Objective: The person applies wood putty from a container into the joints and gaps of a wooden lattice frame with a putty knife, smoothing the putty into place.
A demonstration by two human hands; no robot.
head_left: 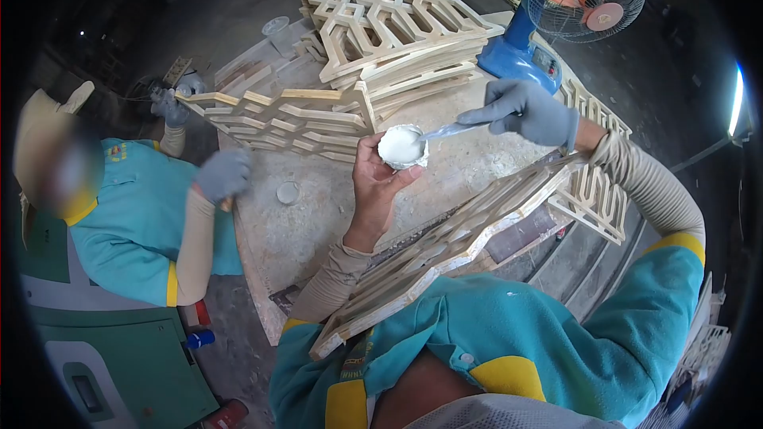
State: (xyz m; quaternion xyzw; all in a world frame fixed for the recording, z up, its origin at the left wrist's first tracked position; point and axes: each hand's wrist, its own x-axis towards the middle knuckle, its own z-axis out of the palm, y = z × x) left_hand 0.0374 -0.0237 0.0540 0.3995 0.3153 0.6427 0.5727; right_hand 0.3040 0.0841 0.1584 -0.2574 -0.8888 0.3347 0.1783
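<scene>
In my bare left hand point(373, 191) I hold a small cup point(403, 147) of white paste, its rim crusted with the same stuff. My right hand point(528, 114), in a grey glove, grips a thin spatula-like tool point(453, 130) whose tip reaches into the paste. The tool's full shape is hidden by the glove and the paste. Below the cup, a wooden lattice panel point(469, 242) leans at a slant against my body and the table edge. Neither hand touches that panel's middle.
Across the worktable point(310, 226), a co-worker point(151, 214) in grey gloves is beside an upright lattice panel point(278, 121). Stacked lattice panels point(397, 20) stand at the back. A blue fan point(517, 56) is at the right rear. A round lid-like disc point(288, 192) lies on the table.
</scene>
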